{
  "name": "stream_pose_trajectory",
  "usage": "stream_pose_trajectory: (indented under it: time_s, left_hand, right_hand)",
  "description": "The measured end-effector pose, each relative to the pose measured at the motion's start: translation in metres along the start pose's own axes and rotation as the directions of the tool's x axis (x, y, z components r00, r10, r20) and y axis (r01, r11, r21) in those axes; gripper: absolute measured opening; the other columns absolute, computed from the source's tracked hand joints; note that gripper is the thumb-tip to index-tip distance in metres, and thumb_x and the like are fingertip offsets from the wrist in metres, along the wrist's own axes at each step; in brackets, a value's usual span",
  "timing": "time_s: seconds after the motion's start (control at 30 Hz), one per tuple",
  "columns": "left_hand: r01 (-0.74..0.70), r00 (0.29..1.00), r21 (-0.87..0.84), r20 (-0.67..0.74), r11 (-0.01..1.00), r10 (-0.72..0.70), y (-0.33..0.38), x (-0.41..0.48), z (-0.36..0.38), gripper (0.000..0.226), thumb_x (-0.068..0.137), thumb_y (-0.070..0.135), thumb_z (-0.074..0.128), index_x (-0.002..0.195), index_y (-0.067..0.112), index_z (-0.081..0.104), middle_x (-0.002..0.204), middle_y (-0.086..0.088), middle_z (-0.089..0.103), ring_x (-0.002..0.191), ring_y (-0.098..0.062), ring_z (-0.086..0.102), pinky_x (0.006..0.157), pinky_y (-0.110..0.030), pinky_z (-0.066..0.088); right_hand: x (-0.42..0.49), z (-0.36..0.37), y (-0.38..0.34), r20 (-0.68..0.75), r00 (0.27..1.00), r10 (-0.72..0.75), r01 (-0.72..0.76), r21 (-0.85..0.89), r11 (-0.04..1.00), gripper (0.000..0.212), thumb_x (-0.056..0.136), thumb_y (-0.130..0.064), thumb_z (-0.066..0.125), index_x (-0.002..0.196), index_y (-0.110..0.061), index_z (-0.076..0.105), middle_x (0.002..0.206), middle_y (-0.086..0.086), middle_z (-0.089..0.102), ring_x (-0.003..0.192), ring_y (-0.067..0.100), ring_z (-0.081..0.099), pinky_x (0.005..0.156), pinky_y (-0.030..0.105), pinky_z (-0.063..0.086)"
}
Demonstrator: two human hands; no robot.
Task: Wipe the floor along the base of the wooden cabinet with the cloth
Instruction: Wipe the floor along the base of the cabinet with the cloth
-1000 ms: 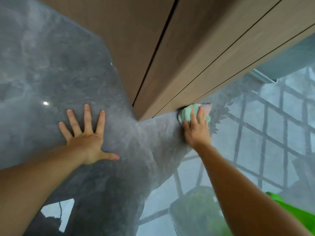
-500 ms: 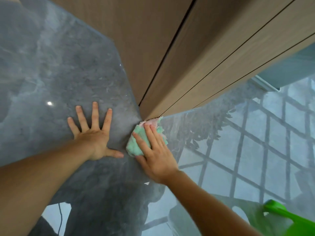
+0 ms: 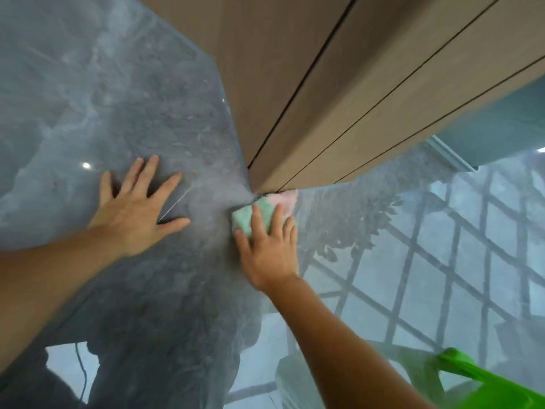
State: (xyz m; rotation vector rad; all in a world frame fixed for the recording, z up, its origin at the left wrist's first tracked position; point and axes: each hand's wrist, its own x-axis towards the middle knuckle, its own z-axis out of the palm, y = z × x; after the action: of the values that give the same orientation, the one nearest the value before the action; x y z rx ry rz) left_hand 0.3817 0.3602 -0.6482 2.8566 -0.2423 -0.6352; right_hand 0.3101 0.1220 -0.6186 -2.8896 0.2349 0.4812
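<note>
A mint-green and pink cloth [image 3: 267,209] lies on the glossy grey floor [image 3: 124,93] right at the bottom corner of the wooden cabinet [image 3: 339,93]. My right hand [image 3: 269,249] presses flat on the cloth, fingers spread over its near half, with the pink end touching the cabinet's base. My left hand [image 3: 138,208] rests palm-down on the floor to the left of the corner, fingers apart, holding nothing.
The cabinet's faces run up and away from the corner, one to the upper left and one to the right. A bright green plastic object [image 3: 483,379] sits at the lower right. The floor reflects a window grid and foliage on the right.
My right hand slid the cloth from along the cabinet's right face leftwards to the corner, then a little back to the right. My left hand stayed planted on the floor.
</note>
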Motion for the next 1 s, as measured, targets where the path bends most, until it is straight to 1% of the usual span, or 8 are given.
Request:
stream_pose_trajectory:
  time_s: [0.07, 0.17, 0.3, 0.47, 0.63, 0.8, 0.87, 1.0]
  left_hand:
    - [0.186, 0.974, -0.045, -0.121, 0.981, -0.19, -0.039, -0.008, 0.001, 0.102, 0.07, 0.094, 0.008, 0.157, 0.04, 0.014, 0.171, -0.007, -0.005, 0.156, -0.04, -0.002, 0.12, -0.068, 0.005]
    - [0.368, 0.907, -0.118, -0.171, 0.922, -0.384, -0.068, -0.007, -0.002, 0.099, 0.074, 0.092, 0.013, 0.157, 0.038, 0.016, 0.171, -0.014, 0.001, 0.155, -0.046, -0.001, 0.118, -0.072, 0.006]
    - [0.362, 0.866, -0.123, -0.322, 0.924, -0.382, -0.055, 0.001, 0.01, 0.091, 0.084, 0.082, 0.023, 0.158, 0.029, 0.021, 0.169, -0.021, 0.007, 0.154, -0.05, 0.002, 0.117, -0.074, 0.002]
    - [0.351, 0.829, -0.162, -0.404, 0.922, -0.387, -0.057, 0.001, 0.012, 0.087, 0.086, 0.074, 0.033, 0.157, 0.025, 0.027, 0.168, -0.024, 0.013, 0.152, -0.054, 0.007, 0.116, -0.073, 0.003]
    - [0.371, 0.852, -0.139, -0.342, 0.918, -0.396, -0.052, -0.001, 0.004, 0.089, 0.084, 0.074, 0.033, 0.158, 0.026, 0.027, 0.169, -0.02, 0.013, 0.153, -0.051, 0.004, 0.119, -0.07, 0.002]
    - [0.395, 0.852, -0.095, -0.334, 0.914, -0.403, -0.056, 0.002, 0.008, 0.089, 0.084, 0.078, 0.028, 0.157, 0.026, 0.031, 0.168, -0.019, 0.014, 0.154, -0.049, 0.004, 0.12, -0.068, 0.002]
    - [0.389, 0.855, -0.099, -0.331, 0.916, -0.399, -0.057, 0.001, 0.008, 0.089, 0.085, 0.078, 0.028, 0.157, 0.026, 0.031, 0.168, -0.02, 0.015, 0.154, -0.049, 0.004, 0.12, -0.067, 0.0]
    - [0.386, 0.849, -0.101, -0.349, 0.917, -0.396, -0.055, -0.001, 0.007, 0.09, 0.085, 0.078, 0.027, 0.158, 0.025, 0.03, 0.168, -0.021, 0.016, 0.153, -0.05, 0.006, 0.121, -0.066, 0.0]
  right_hand:
    - [-0.021, 0.015, -0.02, 0.017, 0.993, -0.119, 0.119, 0.008, 0.993, 0.069, 0.094, -0.062, 0.019, 0.153, -0.031, 0.001, 0.161, 0.022, -0.011, 0.145, 0.048, -0.009, 0.118, 0.054, -0.007]
    - [-0.019, 0.028, -0.034, 0.02, 0.998, -0.059, 0.059, -0.013, 0.998, 0.077, 0.09, -0.07, 0.017, 0.151, -0.032, -0.011, 0.159, 0.016, -0.025, 0.144, 0.044, -0.023, 0.118, 0.055, -0.011]
    - [-0.008, 0.038, -0.046, 0.023, 1.0, -0.012, 0.012, 0.002, 1.0, 0.09, 0.08, -0.083, 0.012, 0.146, -0.034, -0.025, 0.156, 0.012, -0.035, 0.14, 0.041, -0.034, 0.116, 0.056, -0.016]
    - [0.014, 0.034, -0.061, 0.036, 0.993, -0.11, 0.111, -0.036, 0.993, 0.098, 0.076, -0.087, 0.015, 0.147, -0.032, -0.026, 0.156, 0.015, -0.033, 0.141, 0.04, -0.032, 0.116, 0.057, -0.015]
    - [0.055, 0.022, -0.097, 0.028, 0.993, -0.114, 0.114, 0.009, 0.993, 0.103, 0.074, -0.087, 0.018, 0.15, -0.027, -0.018, 0.159, 0.019, -0.023, 0.144, 0.044, -0.023, 0.118, 0.059, -0.008]
    - [0.16, -0.005, -0.139, -0.055, 0.992, -0.109, 0.11, 0.015, 0.994, 0.107, 0.076, -0.079, 0.04, 0.153, -0.013, 0.005, 0.159, 0.029, -0.006, 0.144, 0.05, -0.009, 0.118, 0.06, -0.004]
    - [0.209, -0.018, -0.16, -0.052, 0.993, -0.107, 0.109, 0.045, 0.993, 0.105, 0.078, -0.076, 0.045, 0.153, -0.014, 0.008, 0.16, 0.027, -0.006, 0.144, 0.049, -0.013, 0.117, 0.058, -0.008]
    - [0.28, -0.047, -0.181, 0.047, 0.988, -0.144, 0.145, -0.015, 0.989, 0.097, 0.083, -0.074, 0.037, 0.154, -0.017, 0.004, 0.163, 0.015, -0.011, 0.146, 0.044, -0.014, 0.118, 0.053, -0.009]
